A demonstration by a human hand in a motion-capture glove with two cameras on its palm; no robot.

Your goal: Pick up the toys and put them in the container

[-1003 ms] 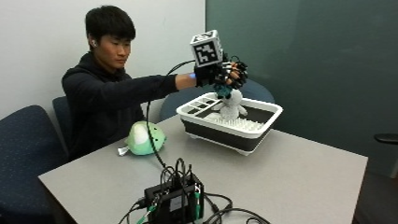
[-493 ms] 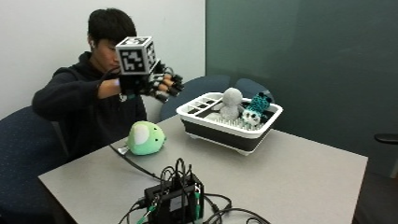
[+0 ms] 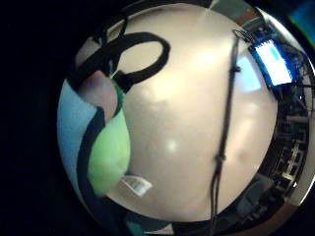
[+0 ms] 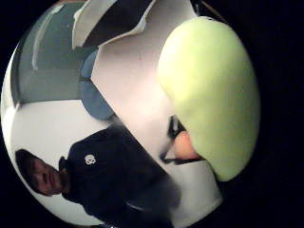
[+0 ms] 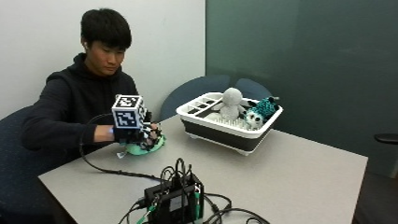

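Outside view, hand: the gloved right hand (image 5: 140,135) lies over the green plush toy (image 5: 146,145) on the table (image 5: 311,172), fingers curled down round it.
Thumb-side palm view: the green toy (image 4: 211,95) bulges close against the palm, one fingertip (image 4: 184,146) pressed to its side.
Little-finger palm view: the same toy (image 3: 109,150) sits at the palm's edge, bare tabletop (image 3: 182,123) beyond it.
Toy's place: near the table edge closest to the person, well apart from the container.
Container: a white dish rack with a dark base (image 5: 227,126) stands near the far edge of the table; a grey figure (image 5: 231,103) and a teal plush (image 5: 260,112) sit inside.
Surface: pale grey top; a black box with cables (image 5: 177,198) sits near the front edge.
Open room: bare tabletop lies between toy and rack.
Room: white wall, dark green panel, blue chairs (image 5: 199,91) behind the table.
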